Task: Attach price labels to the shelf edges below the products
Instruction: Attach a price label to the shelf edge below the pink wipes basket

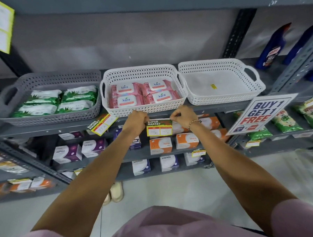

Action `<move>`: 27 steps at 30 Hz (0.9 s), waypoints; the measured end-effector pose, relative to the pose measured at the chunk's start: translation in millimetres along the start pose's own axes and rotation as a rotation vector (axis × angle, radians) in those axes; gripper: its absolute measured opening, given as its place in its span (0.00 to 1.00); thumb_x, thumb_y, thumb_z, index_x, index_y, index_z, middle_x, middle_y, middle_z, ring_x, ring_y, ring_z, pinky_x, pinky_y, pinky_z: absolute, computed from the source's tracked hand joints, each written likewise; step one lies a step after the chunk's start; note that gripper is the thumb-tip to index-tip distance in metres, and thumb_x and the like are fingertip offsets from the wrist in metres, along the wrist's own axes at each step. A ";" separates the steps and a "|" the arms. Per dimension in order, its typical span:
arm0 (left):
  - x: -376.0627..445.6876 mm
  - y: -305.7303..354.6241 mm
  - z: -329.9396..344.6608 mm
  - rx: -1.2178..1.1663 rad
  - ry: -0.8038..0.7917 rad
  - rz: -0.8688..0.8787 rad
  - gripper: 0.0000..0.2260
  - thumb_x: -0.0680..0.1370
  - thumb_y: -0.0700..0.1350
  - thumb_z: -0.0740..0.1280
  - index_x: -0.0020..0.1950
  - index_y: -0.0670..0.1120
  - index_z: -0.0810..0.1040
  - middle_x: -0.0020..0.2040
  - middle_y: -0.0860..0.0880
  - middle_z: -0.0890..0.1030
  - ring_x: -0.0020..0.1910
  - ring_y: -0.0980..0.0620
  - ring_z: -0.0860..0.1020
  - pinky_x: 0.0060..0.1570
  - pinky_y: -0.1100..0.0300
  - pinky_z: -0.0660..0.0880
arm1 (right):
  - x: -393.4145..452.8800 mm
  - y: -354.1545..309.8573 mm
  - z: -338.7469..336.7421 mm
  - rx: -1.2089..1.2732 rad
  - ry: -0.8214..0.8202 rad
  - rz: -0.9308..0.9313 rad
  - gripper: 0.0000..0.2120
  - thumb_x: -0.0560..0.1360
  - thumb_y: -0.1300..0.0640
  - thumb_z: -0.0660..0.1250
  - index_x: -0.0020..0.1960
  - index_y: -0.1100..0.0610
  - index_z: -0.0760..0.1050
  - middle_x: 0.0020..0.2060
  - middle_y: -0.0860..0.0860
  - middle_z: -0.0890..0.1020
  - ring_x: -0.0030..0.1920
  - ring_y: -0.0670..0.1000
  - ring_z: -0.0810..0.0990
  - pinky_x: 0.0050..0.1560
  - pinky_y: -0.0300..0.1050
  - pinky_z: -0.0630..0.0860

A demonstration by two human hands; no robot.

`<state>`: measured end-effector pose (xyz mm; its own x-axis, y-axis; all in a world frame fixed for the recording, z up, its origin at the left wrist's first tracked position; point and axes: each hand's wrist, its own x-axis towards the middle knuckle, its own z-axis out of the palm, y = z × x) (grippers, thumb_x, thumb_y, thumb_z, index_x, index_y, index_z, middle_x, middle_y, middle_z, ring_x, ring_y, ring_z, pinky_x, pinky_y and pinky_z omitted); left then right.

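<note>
A grey metal shelving unit (146, 3) is filling the view, and both arms are reaching forward to the shelf edge (43, 128) at its middle level. Just above the fingers, three perforated baskets are sitting side by side on that shelf: a grey basket (48, 118) with green wipe packs off to the left of the left hand, a white basket (146, 109) with pink "kara" packs directly over both hands, and an empty white basket (223, 98) up and to the right of the right hand. Further right of the right hand, a "BUY 1 GET 1 FREE" sign (260, 114) is hanging tilted from the shelf front. Below the hands, rows of purple, orange and white boxes (161, 145) are standing on lower shelves.

The left hand (136, 119) and right hand (182, 117) are both curled tight, each pinching a top corner of the price label (159, 130) — a yellow-bordered "SUPER MARKET" tag — and pressing it against the shelf edge under the white basket. The label is hanging flat between the two hands, touching both. The right wrist is wearing a thin bracelet (193, 122). Left of the left hand, a second label (102, 125) is sticking out skewed from the same edge — its writing is too small to read.
</note>
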<state>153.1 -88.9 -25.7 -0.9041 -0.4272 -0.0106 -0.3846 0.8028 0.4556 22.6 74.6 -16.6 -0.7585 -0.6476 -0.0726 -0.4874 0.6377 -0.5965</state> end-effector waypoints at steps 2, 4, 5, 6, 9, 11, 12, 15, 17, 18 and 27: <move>-0.3 -5.0 -0.8 -0.015 0.014 -0.023 0.10 0.72 0.27 0.60 0.43 0.36 0.79 0.44 0.40 0.83 0.45 0.43 0.81 0.49 0.50 0.79 | -0.1 -3.9 4.1 -0.006 -0.012 -0.008 0.05 0.72 0.58 0.71 0.46 0.57 0.84 0.49 0.55 0.83 0.51 0.54 0.80 0.56 0.53 0.78; -0.9 -9.9 0.7 -0.040 0.027 -0.039 0.11 0.71 0.26 0.59 0.44 0.36 0.80 0.44 0.41 0.84 0.45 0.44 0.81 0.49 0.50 0.79 | 0.0 -5.9 6.6 -0.008 -0.014 -0.013 0.06 0.73 0.58 0.70 0.46 0.58 0.84 0.50 0.55 0.83 0.51 0.55 0.80 0.56 0.54 0.77; -1.7 -11.4 0.7 -0.050 0.032 -0.047 0.12 0.71 0.26 0.59 0.43 0.36 0.80 0.44 0.43 0.84 0.45 0.45 0.82 0.49 0.51 0.79 | 0.1 -6.0 7.0 0.000 -0.012 -0.010 0.06 0.73 0.59 0.70 0.46 0.58 0.84 0.49 0.55 0.83 0.50 0.55 0.80 0.56 0.54 0.77; -2.2 -12.6 0.6 -0.057 0.036 -0.053 0.12 0.72 0.26 0.59 0.43 0.36 0.80 0.45 0.44 0.84 0.45 0.46 0.82 0.50 0.52 0.79 | 0.1 -6.1 6.9 0.012 -0.009 -0.007 0.05 0.72 0.59 0.70 0.46 0.58 0.84 0.49 0.55 0.83 0.50 0.54 0.80 0.56 0.54 0.78; -3.9 -9.3 -1.9 -0.049 0.090 -0.053 0.13 0.72 0.27 0.61 0.43 0.41 0.83 0.47 0.48 0.82 0.46 0.48 0.81 0.47 0.53 0.80 | -0.5 -6.6 6.1 0.037 0.026 0.001 0.05 0.72 0.61 0.69 0.44 0.58 0.84 0.47 0.53 0.81 0.48 0.53 0.80 0.55 0.53 0.78; -7.6 -3.8 -0.4 0.005 0.146 -0.059 0.11 0.74 0.32 0.63 0.44 0.44 0.83 0.49 0.48 0.80 0.47 0.48 0.79 0.40 0.56 0.76 | -1.2 -7.0 8.2 0.042 0.086 0.007 0.05 0.72 0.62 0.69 0.43 0.57 0.84 0.48 0.54 0.80 0.48 0.54 0.80 0.53 0.52 0.78; -10.3 -0.7 1.6 0.043 0.179 -0.066 0.10 0.74 0.34 0.63 0.44 0.46 0.83 0.49 0.48 0.79 0.48 0.47 0.78 0.38 0.58 0.73 | -1.9 -7.1 10.2 0.055 0.118 0.013 0.05 0.72 0.62 0.69 0.42 0.57 0.84 0.47 0.54 0.80 0.47 0.54 0.79 0.53 0.52 0.78; -18.8 5.9 7.5 0.130 0.293 -0.076 0.07 0.76 0.39 0.64 0.45 0.46 0.83 0.49 0.45 0.78 0.48 0.45 0.77 0.39 0.57 0.70 | -6.5 -6.8 19.3 0.077 0.189 0.030 0.05 0.72 0.62 0.69 0.42 0.56 0.84 0.45 0.52 0.77 0.45 0.53 0.78 0.51 0.52 0.78; -21.4 6.0 10.0 0.139 0.322 -0.079 0.07 0.75 0.38 0.65 0.44 0.46 0.83 0.49 0.45 0.78 0.47 0.45 0.77 0.41 0.55 0.71 | -9.6 -6.3 26.2 0.061 0.209 0.046 0.06 0.73 0.63 0.68 0.42 0.56 0.84 0.47 0.54 0.78 0.47 0.54 0.79 0.51 0.52 0.78; -22.8 5.1 11.1 0.144 0.326 -0.081 0.08 0.74 0.38 0.65 0.44 0.46 0.83 0.50 0.45 0.77 0.47 0.45 0.77 0.42 0.54 0.71 | -11.5 -6.9 29.1 0.057 0.208 0.057 0.07 0.73 0.63 0.67 0.43 0.56 0.84 0.49 0.54 0.79 0.48 0.55 0.79 0.51 0.51 0.78; -27.5 -3.4 15.3 0.117 0.388 -0.115 0.09 0.75 0.38 0.63 0.45 0.46 0.83 0.48 0.46 0.78 0.49 0.45 0.77 0.48 0.51 0.72 | -15.0 -23.9 36.0 -0.013 0.162 0.067 0.13 0.70 0.71 0.60 0.41 0.61 0.82 0.44 0.54 0.83 0.49 0.57 0.80 0.55 0.54 0.77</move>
<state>176.5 -73.5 -40.6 -0.7252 -0.6241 0.2908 -0.5180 0.7728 0.3665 61.1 54.1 -30.1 -0.8486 -0.5287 0.0188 -0.4385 0.6831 -0.5841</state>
